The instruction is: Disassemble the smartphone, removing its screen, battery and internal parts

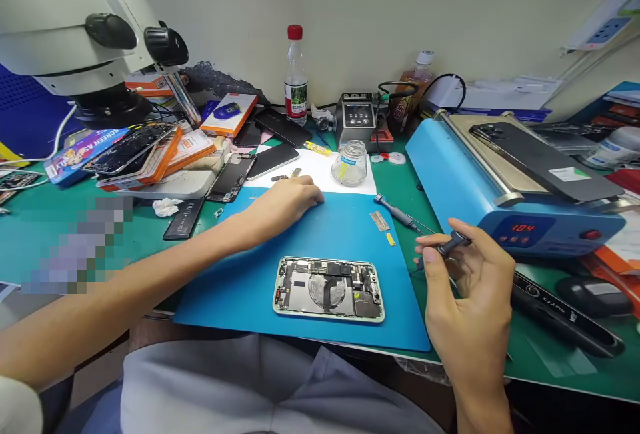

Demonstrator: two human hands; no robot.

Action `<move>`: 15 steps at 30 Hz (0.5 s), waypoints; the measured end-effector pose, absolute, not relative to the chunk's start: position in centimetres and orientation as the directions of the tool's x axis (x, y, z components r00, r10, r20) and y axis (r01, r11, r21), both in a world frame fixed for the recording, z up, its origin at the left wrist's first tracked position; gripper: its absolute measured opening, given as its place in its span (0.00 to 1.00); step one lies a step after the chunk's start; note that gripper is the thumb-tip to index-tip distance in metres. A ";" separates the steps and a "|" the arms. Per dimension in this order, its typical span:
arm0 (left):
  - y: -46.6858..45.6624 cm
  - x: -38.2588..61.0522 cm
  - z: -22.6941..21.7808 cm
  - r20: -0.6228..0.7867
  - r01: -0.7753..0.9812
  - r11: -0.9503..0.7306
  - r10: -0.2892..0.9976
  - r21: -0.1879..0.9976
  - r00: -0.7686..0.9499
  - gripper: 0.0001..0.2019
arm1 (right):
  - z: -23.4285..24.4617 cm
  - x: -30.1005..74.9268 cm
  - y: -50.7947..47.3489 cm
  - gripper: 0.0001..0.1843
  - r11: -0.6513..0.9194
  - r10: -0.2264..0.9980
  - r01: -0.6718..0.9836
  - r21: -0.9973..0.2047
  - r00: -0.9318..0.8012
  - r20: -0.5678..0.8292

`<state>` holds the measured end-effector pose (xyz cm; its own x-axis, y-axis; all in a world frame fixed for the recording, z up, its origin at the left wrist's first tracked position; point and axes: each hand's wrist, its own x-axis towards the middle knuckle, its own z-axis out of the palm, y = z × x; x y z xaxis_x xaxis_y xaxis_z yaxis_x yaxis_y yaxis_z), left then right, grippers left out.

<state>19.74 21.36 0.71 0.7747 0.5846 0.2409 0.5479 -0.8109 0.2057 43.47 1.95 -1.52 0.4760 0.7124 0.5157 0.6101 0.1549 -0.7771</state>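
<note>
Lying on the blue mat [225,304] near the person's lap, the opened phone [320,267] bares its boards and connectors, with neither hand touching it; a dropped tool could scratch or short them. The right hand [470,287] is raised to its right, thumb and fingertips pinched around a dark-handled tool [455,242], the other fingers loosely bent; too light a pinch could let it slip. The left hand [293,202] is over the mat's far edge, fingers curled downward; whether they hold anything I cannot tell. Small loose parts [287,175] lie just beyond it on white paper [323,171], where a sweeping wrist could scatter them. A glass jar [351,166] stands near, and a careless reach might tip it. Farther back, a red-capped bottle [296,77] stands by the wall; a knock and a loose cap could wet the electronics.
</note>
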 end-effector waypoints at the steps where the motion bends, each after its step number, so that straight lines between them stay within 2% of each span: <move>1: 21.5 19.6 0.6 0.237 0.547 -0.811 0.584 0.206 0.777 0.14 | -1.5 43.5 1.9 0.24 0.153 0.713 0.611 -0.777 0.477 0.515; 6: 22.0 19.4 0.6 0.231 0.545 -0.812 0.583 0.209 0.779 0.17 | -1.6 43.6 1.9 0.24 0.165 0.712 0.593 -0.788 0.481 0.511; 15: 21.9 19.2 1.5 0.249 0.563 -0.796 0.605 0.221 0.756 0.08 | -1.6 43.6 2.1 0.24 0.180 0.709 0.578 -0.796 0.484 0.512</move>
